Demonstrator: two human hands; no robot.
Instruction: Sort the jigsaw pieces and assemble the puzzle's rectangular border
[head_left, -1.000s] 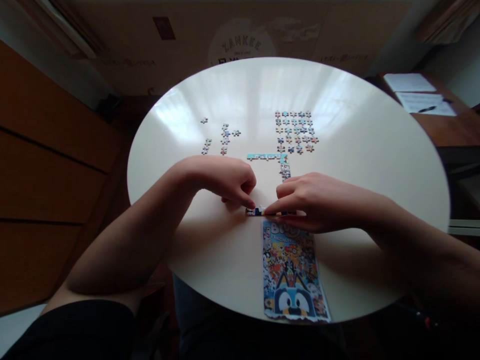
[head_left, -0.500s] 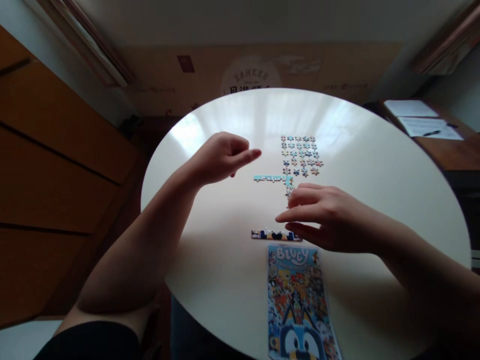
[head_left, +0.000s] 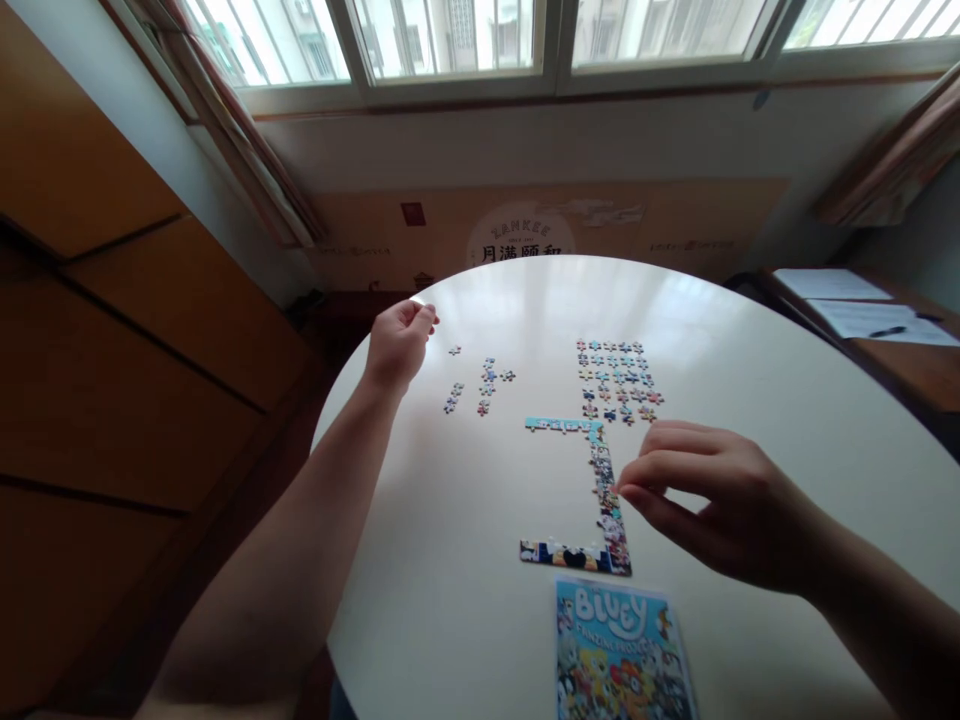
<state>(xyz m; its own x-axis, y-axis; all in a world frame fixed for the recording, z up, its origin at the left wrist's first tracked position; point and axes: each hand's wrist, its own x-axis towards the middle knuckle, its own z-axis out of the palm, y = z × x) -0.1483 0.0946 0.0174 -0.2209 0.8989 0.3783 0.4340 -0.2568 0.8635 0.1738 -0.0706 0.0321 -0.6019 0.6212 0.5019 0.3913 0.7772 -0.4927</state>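
Observation:
Joined puzzle pieces form a three-sided border (head_left: pixel 609 500) on the white round table (head_left: pixel 450 500), with its left side unfilled. My right hand (head_left: pixel 697 490) is just right of this border, thumb and index finger pinched at its edge; whatever lies between the fingertips is too small to make out. Over the table's far left edge is my left hand (head_left: pixel 401 342), its fingers curled closed around something small that I cannot make out. Loose pieces (head_left: pixel 487 385) lie to the right of my left hand. Behind the border, more pieces stand in rows (head_left: pixel 615 375).
A colourful Bluey sheet (head_left: pixel 622 650) lies at the near edge of the table. Papers (head_left: pixel 862 318) and a pen rest on a brown surface at the right. Windows and a printed banner (head_left: pixel 675 230) are beyond the table.
The view has tilted up. My left hand has moved left, away from the border, uncovering loose pieces. My right hand has shifted right, showing the border's right side.

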